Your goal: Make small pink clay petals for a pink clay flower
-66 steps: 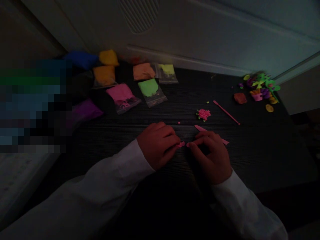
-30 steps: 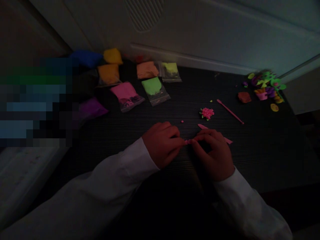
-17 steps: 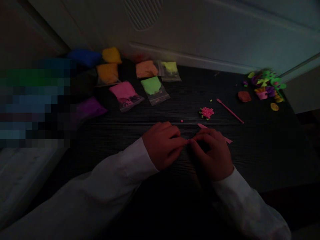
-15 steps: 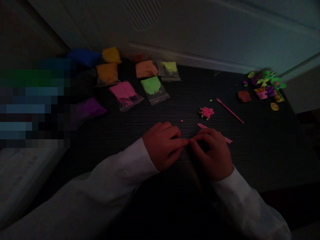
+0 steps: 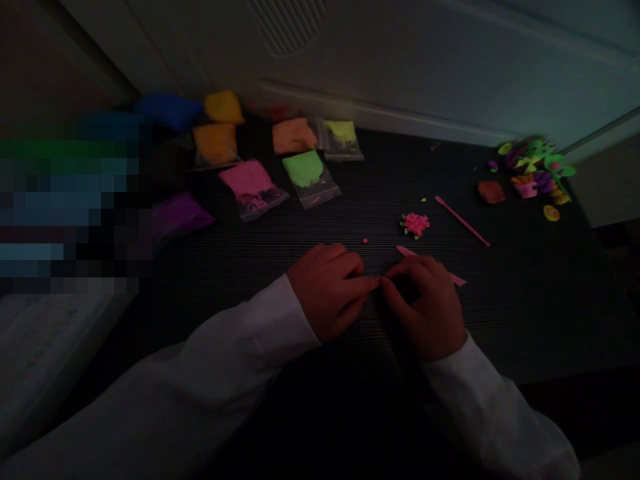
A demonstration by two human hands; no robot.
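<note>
My left hand (image 5: 330, 291) is closed low over the dark table, its forefinger stretched toward the right fingertips. Thumb and forefinger of my right hand (image 5: 424, 303) pinch together and meet that finger. The pink modelling clay between them, seen in the earlier frames, is now covered by the fingertips. Under my right hand lies a pink clay knife (image 5: 457, 279), partly hidden. Beyond the hands are a tiny pink clay ball (image 5: 365, 241) and a pink clay flower (image 5: 416, 225) with green leaves. A thin pink modelling stick (image 5: 463, 221) lies to the flower's right.
Bags of clay lie along the back left, among them pink (image 5: 251, 187), green (image 5: 306, 172) and orange (image 5: 216, 144) ones. A reddish-brown lump (image 5: 491, 192) and several colourful clay figures (image 5: 537, 170) stand at the far right. A pale panel (image 5: 400, 73) rises behind the table.
My hands have come together; the pink clay seen between them earlier is now hidden by my fingers. My left forefinger has pushed right onto it. The view has shifted slightly.
</note>
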